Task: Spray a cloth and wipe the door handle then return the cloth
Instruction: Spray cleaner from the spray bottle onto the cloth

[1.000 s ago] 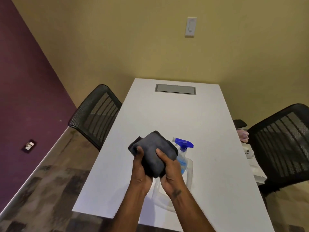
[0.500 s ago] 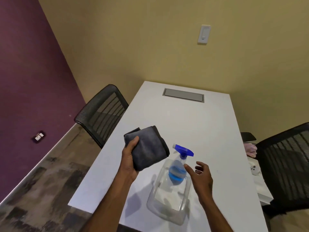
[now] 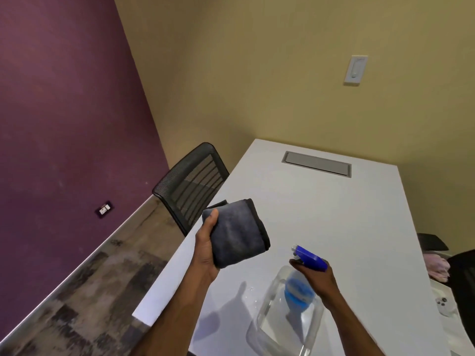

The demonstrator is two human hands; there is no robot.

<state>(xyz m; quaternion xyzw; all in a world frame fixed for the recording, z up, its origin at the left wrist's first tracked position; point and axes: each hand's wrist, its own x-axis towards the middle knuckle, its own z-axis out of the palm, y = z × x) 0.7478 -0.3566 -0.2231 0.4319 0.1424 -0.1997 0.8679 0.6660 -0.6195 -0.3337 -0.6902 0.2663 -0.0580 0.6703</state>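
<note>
My left hand (image 3: 207,249) holds a folded dark grey cloth (image 3: 237,233) above the left edge of the white table (image 3: 321,209). My right hand (image 3: 317,277) is wrapped around the neck of a spray bottle (image 3: 304,281), a clear bottle holding blue liquid. Its blue trigger head (image 3: 309,258) points left toward the cloth. The bottle stands inside a clear plastic container (image 3: 267,319) on the table. No door handle is in view.
A black mesh chair (image 3: 190,186) stands at the table's left side, another at the right edge (image 3: 462,283). A grey cable hatch (image 3: 316,164) is set into the far tabletop. A pink item (image 3: 437,268) and a white device (image 3: 443,303) lie at the right.
My right hand left the cloth, moved to the spray bottle and closed on its neck. My left hand kept the cloth and shifted it left. The view swung leftward.
</note>
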